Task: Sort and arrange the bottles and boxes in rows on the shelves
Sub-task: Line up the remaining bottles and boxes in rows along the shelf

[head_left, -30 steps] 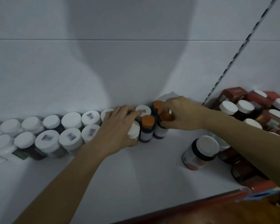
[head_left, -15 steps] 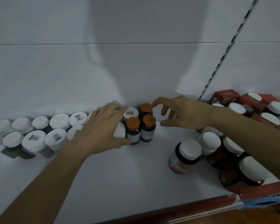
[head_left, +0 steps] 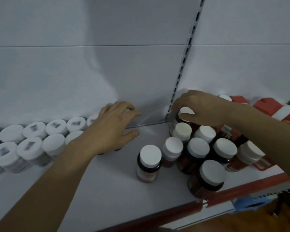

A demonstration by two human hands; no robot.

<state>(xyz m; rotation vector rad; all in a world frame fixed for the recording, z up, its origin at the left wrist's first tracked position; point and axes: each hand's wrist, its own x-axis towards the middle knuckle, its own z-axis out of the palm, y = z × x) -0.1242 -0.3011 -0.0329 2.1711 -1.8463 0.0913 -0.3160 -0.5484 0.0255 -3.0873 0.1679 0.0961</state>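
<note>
Both hands well apart over a white shelf [head_left: 107, 190]. Palm-down near the centre, the left hand [head_left: 114, 128], fingers loose and slightly curved, resting over the right end of two rows of white-capped bottles [head_left: 33, 143] running off to eight and nine o'clock; beneath the palm only a dark sliver, too hidden to tell what. At three o'clock the right hand [head_left: 203, 108], fingers and thumb curled round a white-capped back bottle [head_left: 186, 111] just beside the slotted upright [head_left: 184, 61] at the rear wall. At four to five o'clock, a tight cluster of upright dark bottles [head_left: 197, 148] with white caps. At six o'clock, a lone bottle [head_left: 150, 162] near that cluster. Behind the right wrist, red boxes [head_left: 266, 104]. Along the front, a red shelf edge [head_left: 174, 213]
</note>
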